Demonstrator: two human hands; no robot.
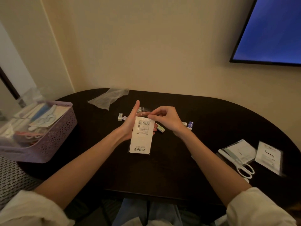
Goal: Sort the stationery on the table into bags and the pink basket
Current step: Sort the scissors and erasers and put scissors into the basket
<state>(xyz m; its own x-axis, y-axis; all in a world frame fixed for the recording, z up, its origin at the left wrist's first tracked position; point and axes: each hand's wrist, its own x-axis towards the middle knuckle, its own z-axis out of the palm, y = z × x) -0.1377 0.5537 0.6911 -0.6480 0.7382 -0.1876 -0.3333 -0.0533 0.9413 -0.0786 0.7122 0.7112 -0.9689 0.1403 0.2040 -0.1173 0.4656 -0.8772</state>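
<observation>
A clear bag with a white barcode card (pixel 141 136) is held upright above the middle of the dark table (pixel 162 168). My left hand (pixel 130 123) supports it from behind, fingers wrapped under its right edge and thumb raised. My right hand (pixel 164 119) pinches the bag's clear top flap. Small erasers lie behind the hands: a white one (pixel 120 116), a green-sleeved one (pixel 160 128) and a blue-sleeved one (pixel 190 125). The pink basket (pixel 48 141) stands at the table's left end, filled with packaged stationery.
An empty clear bag (pixel 108 98) lies at the back of the table. White scissors (pixel 241 165) rest on flat packets (pixel 268 156) at the right. A wall runs behind the table, with a screen (pixel 273 30) at upper right.
</observation>
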